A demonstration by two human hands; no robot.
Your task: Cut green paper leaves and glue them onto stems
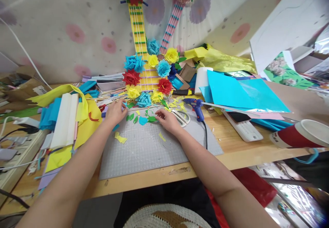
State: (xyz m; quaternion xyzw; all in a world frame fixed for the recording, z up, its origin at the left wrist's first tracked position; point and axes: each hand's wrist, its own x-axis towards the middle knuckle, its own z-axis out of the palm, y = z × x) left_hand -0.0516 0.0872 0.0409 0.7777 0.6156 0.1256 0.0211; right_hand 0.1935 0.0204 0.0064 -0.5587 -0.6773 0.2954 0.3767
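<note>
We lean over a grey cutting mat (154, 149) on a crowded wooden table (231, 149). Our left hand (115, 111) sits at the mat's far left corner with the fingers curled down among strips and sticks. We cannot tell whether they grip anything. Our right hand (167, 118) lies low on the mat with the fingers stretched out rather than closed, their tips resting on a green paper leaf (152, 118). More green leaves (133, 117) and a blue cut-out (143, 120) lie loose between the two hands. Just beyond them is the foot of a paper guitar (146, 80) dressed with red, yellow and blue paper flowers.

As we judge it, the risks sit close to the right hand. A pair of scissors (181, 116) touches or nearly touches its far side, and a blue glue gun (194, 104) lies just past them. The glue gun's cord (205, 132) runs down the mat beside our forearm. A careless sweep of that arm could snag the cord and drag the gun onto the leaves, or bring skin against the nozzle if it is hot. The leaves are light and unfixed, so a sleeve or a breath could scatter them into the yellow scraps (120, 138). A red cup (300, 135) stands near the table's right edge, well apart from the hands.
</note>
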